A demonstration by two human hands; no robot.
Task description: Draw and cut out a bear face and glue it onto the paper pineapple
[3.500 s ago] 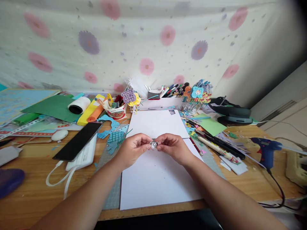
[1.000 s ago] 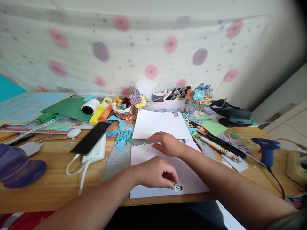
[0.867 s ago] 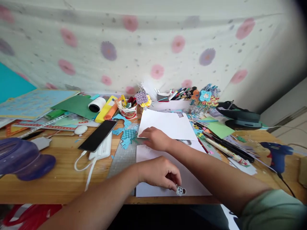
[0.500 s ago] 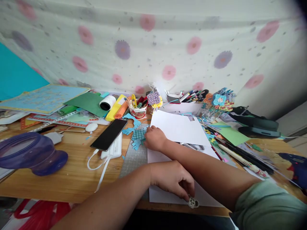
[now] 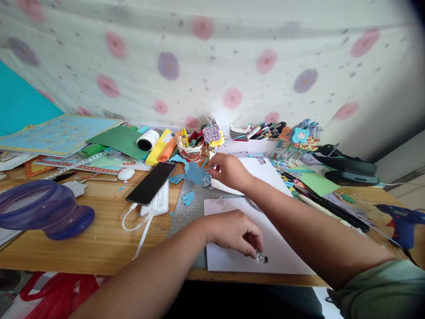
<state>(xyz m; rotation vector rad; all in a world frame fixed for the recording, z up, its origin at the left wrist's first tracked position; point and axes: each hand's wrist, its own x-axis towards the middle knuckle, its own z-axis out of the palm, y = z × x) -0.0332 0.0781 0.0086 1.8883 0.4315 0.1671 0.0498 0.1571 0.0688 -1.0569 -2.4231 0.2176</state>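
My left hand (image 5: 236,232) rests near the front edge of a white sheet (image 5: 285,254), fingers pinched on a small grey-and-white animal-face cutout (image 5: 261,258). My right hand (image 5: 228,171) reaches across to the left, above the grey cutting mat (image 5: 190,212), and pinches a blue paper cutout (image 5: 195,173) lifted off the mat. More blue paper scraps (image 5: 188,197) lie on the mat below it. A second white sheet (image 5: 262,170) lies behind my right wrist.
A black phone (image 5: 151,188) lies on a white power bank (image 5: 159,204) left of the mat. A purple bowl-shaped item (image 5: 43,212) stands far left. A cup of tools (image 5: 190,150), pens (image 5: 262,130), paper flowers (image 5: 300,137), green paper (image 5: 315,182) and a blue glue gun (image 5: 403,219) crowd the back and right.
My right hand picked a blue paper cutout off the mat and raised it. My left hand kept the animal-face cutout at the sheet's front. The view shifted slightly.
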